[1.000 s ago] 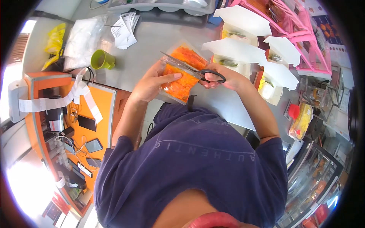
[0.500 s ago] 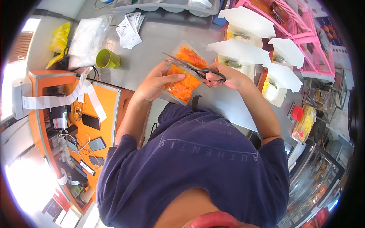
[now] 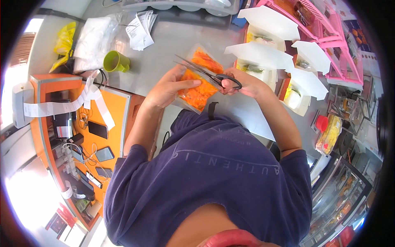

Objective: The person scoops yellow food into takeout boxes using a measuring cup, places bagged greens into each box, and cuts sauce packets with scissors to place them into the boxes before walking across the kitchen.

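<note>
My left hand (image 3: 166, 87) grips a joined pair of clear plastic sachets (image 3: 193, 95) filled with orange-red food, its thumb lying across the lower one. My right hand (image 3: 242, 82) has its fingers in the black handles of a pair of scissors (image 3: 210, 75). The scissor blades point left and lie across the strip between the two sachets, slightly apart. Whether the plastic is cut through there I cannot tell. Both hands are above the front edge of the grey metal counter (image 3: 158, 61).
On the right stand several open white food boxes (image 3: 259, 55) beside a pink rack (image 3: 333, 45). A green mug (image 3: 116, 61), paper slips (image 3: 140, 32) and white plastic bags (image 3: 92, 43) lie to the left. Phones and cables cover an orange desk (image 3: 117, 105). A grey tray (image 3: 181, 7) is at the back.
The scissor blades have parted slightly at the tips, and my right hand has shifted a little to the left. My left hand keeps its hold on the sachets.
</note>
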The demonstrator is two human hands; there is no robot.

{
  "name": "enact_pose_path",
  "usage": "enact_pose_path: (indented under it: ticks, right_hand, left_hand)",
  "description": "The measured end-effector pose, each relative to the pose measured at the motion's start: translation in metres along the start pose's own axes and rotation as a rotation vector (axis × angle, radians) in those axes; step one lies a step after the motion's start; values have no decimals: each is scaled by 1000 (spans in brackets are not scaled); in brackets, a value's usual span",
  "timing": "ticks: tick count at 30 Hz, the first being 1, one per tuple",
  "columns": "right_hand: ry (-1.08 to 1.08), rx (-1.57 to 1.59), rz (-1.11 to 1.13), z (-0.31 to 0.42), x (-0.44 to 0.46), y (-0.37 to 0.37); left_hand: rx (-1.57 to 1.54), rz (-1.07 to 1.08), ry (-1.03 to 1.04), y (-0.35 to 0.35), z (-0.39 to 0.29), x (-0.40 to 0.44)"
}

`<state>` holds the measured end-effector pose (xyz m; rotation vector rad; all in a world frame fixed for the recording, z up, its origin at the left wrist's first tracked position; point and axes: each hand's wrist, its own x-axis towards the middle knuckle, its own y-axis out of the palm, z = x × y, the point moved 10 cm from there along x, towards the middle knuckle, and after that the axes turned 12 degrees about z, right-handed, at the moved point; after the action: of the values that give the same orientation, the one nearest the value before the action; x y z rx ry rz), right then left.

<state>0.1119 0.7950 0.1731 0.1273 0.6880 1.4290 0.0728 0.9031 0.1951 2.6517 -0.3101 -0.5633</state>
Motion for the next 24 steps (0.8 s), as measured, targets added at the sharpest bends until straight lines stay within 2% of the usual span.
enact_pose_path:
  ticks: [11,17,20,24]
  right_hand:
    - [14,15,-6,-4,4,-6]
    - [-71,136,107,-2,11,10]
    - [-57,108,13,2,10,6]
    - [-23,109,1,-9,9,-5]
  left_hand:
    - [-2,14,-26,-6,3,2]
    - [24,54,-40,-5,4,5]
    - [40,69,-68,-6,8,6]
    - [-22,76,-67,4,0,6]
